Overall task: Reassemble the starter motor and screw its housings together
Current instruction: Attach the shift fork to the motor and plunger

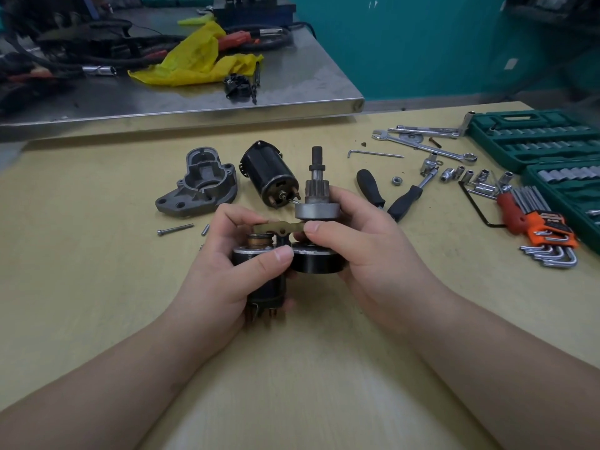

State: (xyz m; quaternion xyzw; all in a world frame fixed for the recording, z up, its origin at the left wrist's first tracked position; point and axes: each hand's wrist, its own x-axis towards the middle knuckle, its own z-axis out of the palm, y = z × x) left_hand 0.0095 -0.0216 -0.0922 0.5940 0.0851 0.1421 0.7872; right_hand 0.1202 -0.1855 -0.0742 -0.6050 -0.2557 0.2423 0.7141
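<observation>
My left hand (240, 264) grips the black solenoid (264, 287) upright, its brass plunger end (258, 240) on top. My right hand (357, 241) holds the pinion drive assembly (316, 206), with its gear shaft pointing up and a black round base (316, 261) below. A flat brass shift lever (281, 227) bridges the two parts, pinched by fingers of both hands. On the table behind lie the grey aluminium nose housing (198, 186) and the black motor body (269, 173). A long bolt (175, 229) and a small pin (205, 229) lie to the left.
Right of my hands lie a screwdriver (370, 186), a ratchet handle (409, 198), wrenches (422, 144), loose sockets (467, 175), a hex key set (535, 228) and green socket cases (535, 138). A steel bench (194, 92) with cables and a yellow cloth stands behind.
</observation>
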